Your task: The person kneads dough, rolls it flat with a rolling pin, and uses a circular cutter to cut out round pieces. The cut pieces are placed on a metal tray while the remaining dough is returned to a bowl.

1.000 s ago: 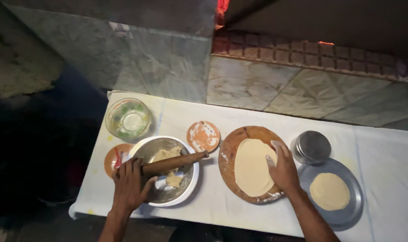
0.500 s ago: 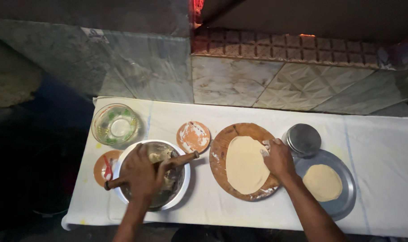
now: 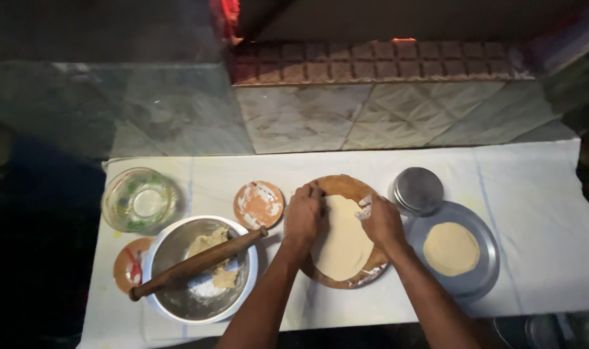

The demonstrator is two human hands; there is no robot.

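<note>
A thin pale dough sheet (image 3: 342, 249) lies on a round wooden board (image 3: 336, 183) in the middle of the white-covered table. My left hand (image 3: 304, 216) grips the sheet's left upper edge and my right hand (image 3: 382, 223) grips its right upper edge. A wooden rolling pin (image 3: 197, 262) rests across a steel bowl (image 3: 173, 307) that holds dough pieces and flour, left of the board.
A steel plate (image 3: 485, 271) with a smaller round dough disc (image 3: 451, 249) sits right of the board, a steel lidded tin (image 3: 417, 190) behind it. A glass bowl (image 3: 139, 200) and two small orange dishes (image 3: 258, 204) stand at the left. A tiled wall runs behind.
My left hand let go of the rolling pin, left it across the bowl, and moved right onto the dough sheet. My right hand shifted up along the sheet's edge.
</note>
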